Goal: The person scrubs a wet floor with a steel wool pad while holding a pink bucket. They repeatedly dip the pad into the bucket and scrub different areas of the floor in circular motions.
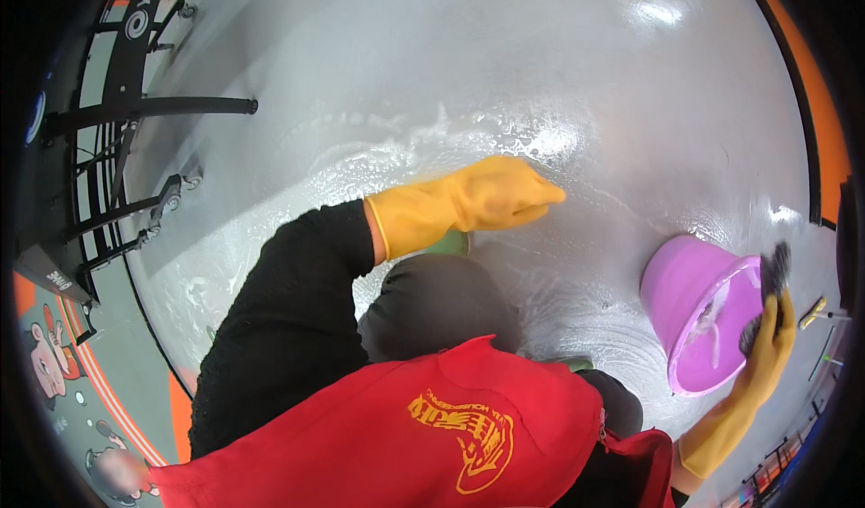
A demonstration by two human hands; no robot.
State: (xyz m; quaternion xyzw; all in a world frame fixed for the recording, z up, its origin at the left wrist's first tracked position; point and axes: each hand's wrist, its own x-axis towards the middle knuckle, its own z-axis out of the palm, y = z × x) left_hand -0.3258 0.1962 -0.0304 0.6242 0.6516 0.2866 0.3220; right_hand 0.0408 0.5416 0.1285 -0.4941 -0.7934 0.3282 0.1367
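Note:
My left hand (497, 194), in a yellow rubber glove, is held above the wet, soapy grey floor (378, 150), its fingers drawn together at the tips with nothing seen in them. At the right, my right hand (776, 325), gloved the same way, grips a dark, blurred brush (776, 268) at the rim of a purple plastic bucket (689, 292). The bucket leans with its mouth towards me, and suds show inside. My knees and a red apron with yellow writing fill the lower middle.
Black metal frames on casters (162, 106) stand along the left, beside a wall with cartoon pictures. An orange panel with a black edge (797, 96) runs along the right. Past the bucket lies a yellow-headed floor tool (812, 313).

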